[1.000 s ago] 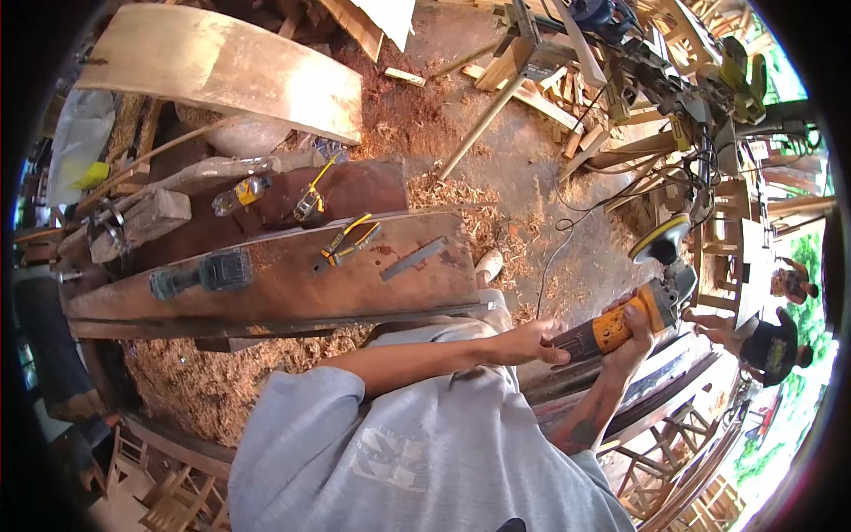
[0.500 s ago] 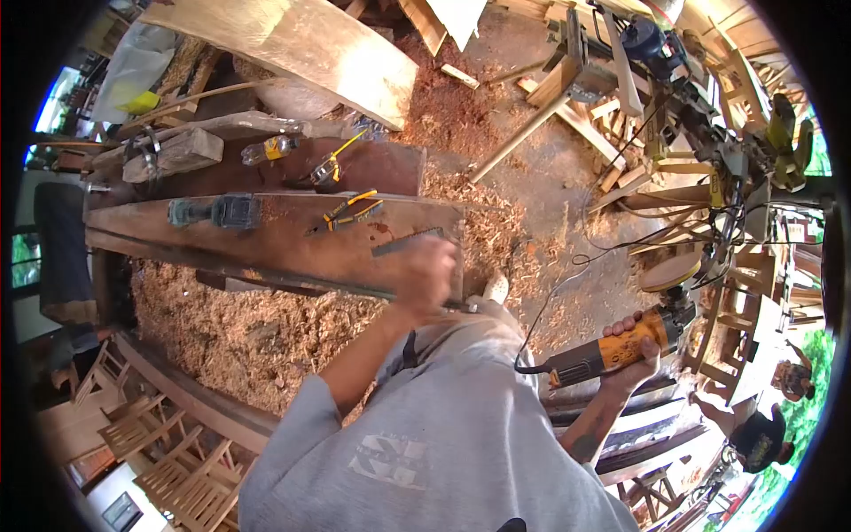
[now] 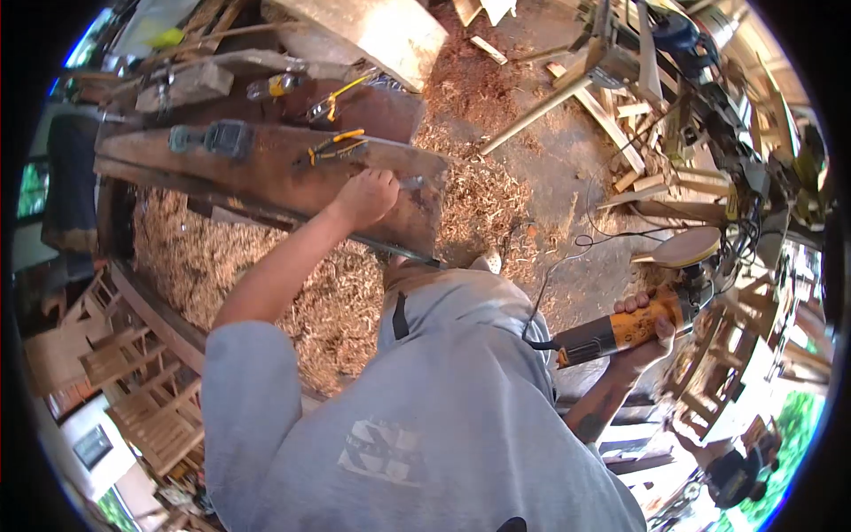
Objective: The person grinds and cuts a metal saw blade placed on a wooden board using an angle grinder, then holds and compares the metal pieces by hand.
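My right hand is wrapped round the body of a yellow-and-black angle grinder. A round tan disc sits at its head, and a black cord runs from its rear. My left hand is closed in a fist low over the wooden bench. From its right side sticks out a short flat grey piece; the rest is hidden by the fingers. Just beyond that hand lie yellow-handled pliers. Further left on the bench rests a dark green cordless tool.
A yellow tape measure and a bottle lie on the far plank. Wood shavings cover the floor. Lumber and machines crowd the right. A slack cord crosses the floor. Another person is at far right.
My left hand has moved left and farther out over the bench, with the grey piece now showing beside it. My right hand keeps the angle grinder at about the same place. The view has shifted.
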A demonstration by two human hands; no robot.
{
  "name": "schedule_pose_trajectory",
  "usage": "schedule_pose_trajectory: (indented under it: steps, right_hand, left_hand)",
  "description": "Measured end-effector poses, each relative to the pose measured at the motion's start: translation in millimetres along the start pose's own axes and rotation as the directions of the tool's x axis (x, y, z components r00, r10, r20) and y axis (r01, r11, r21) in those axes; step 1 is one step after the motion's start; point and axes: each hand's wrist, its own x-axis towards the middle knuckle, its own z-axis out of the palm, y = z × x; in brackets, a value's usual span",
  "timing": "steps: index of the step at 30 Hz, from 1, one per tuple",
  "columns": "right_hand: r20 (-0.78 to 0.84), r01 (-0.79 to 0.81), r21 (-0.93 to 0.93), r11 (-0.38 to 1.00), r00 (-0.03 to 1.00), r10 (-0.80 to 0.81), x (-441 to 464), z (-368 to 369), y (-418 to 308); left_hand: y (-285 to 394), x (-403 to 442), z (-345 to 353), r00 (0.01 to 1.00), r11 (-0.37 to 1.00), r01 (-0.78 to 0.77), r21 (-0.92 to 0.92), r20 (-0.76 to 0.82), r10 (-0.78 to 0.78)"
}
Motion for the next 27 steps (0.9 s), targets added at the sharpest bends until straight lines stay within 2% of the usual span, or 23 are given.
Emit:
schedule_pose_trajectory:
  steps: [4, 5, 6, 7, 8, 9, 10, 11, 13, 15, 16, 17, 18, 21, 27]
  right_hand:
    - [0.085, -0.043, -0.050, 0.998, 0.995, 0.047, 21, -10, -20]
    - [0.149, -0.057, -0.063, 0.996, 0.987, 0.066, 26, -13, -25]
    - [0.160, -0.075, -0.076, 0.994, 0.983, 0.087, 29, -14, -30]
    - [0.166, -0.081, -0.127, 0.989, 0.981, 0.102, 33, -14, -33]
    - [0.171, -0.086, -0.179, 0.980, 0.978, 0.117, 38, -15, -35]
    - [0.181, -0.115, -0.183, 0.976, 0.972, 0.148, 42, -20, -38]
    - [0.182, -0.138, -0.206, 0.969, 0.967, 0.176, 44, -22, -40]
    - [0.175, -0.183, -0.215, 0.959, 0.959, 0.222, 47, -21, -42]
    - [0.174, -0.225, -0.289, 0.931, 0.943, 0.282, 54, -15, -45]
    - [0.193, -0.312, -0.316, 0.896, 0.903, 0.383, 65, -17, -46]
    - [0.211, -0.375, -0.313, 0.873, 0.868, 0.449, 70, -18, -46]
    - [0.205, -0.389, -0.339, 0.857, 0.858, 0.470, 71, -17, -46]
    - [0.184, -0.396, -0.368, 0.841, 0.856, 0.483, 73, -15, -46]
    - [0.151, -0.360, -0.459, 0.812, 0.869, 0.471, 78, -14, -42]
    - [0.102, -0.356, -0.555, 0.752, 0.868, 0.486, 73, -16, -43]
  left_hand:
    - [15, 6, 10, 0.985, 0.984, 0.173, 0.038, -0.034, -0.171]
    - [21, 7, 13, 0.913, 0.917, 0.373, -0.140, -0.120, -0.389]
    - [30, 6, 12, 0.786, 0.784, 0.527, -0.326, -0.162, -0.596]
    - [46, 4, 2, 0.773, 0.769, 0.547, -0.331, -0.153, -0.615]
    - [70, -1, -9, 0.546, 0.510, 0.549, -0.662, -0.179, -0.819]
    - [97, -5, -22, 0.282, 0.200, 0.394, -0.897, -0.090, -0.955]
    - [128, -12, -36, 0.162, -0.080, 0.191, -0.978, 0.111, -0.981]
    - [163, -19, -45, 0.078, -0.335, -0.055, -0.941, 0.330, -0.941]
    - [232, -23, -42, 0.098, -0.518, -0.206, -0.830, 0.509, -0.855]
    - [290, -25, -14, 0.298, -0.713, -0.357, -0.604, 0.649, -0.700]
    - [307, -21, -3, 0.277, -0.720, -0.373, -0.585, 0.670, -0.689]
    - [316, -13, 0, 0.311, -0.752, -0.435, -0.495, 0.701, -0.641]
    - [322, -6, 4, 0.352, -0.773, -0.492, -0.401, 0.720, -0.598]
    - [319, 8, 22, 0.368, -0.745, -0.591, -0.308, 0.719, -0.589]
    - [324, 32, 34, 0.367, -0.708, -0.643, -0.293, 0.694, -0.620]
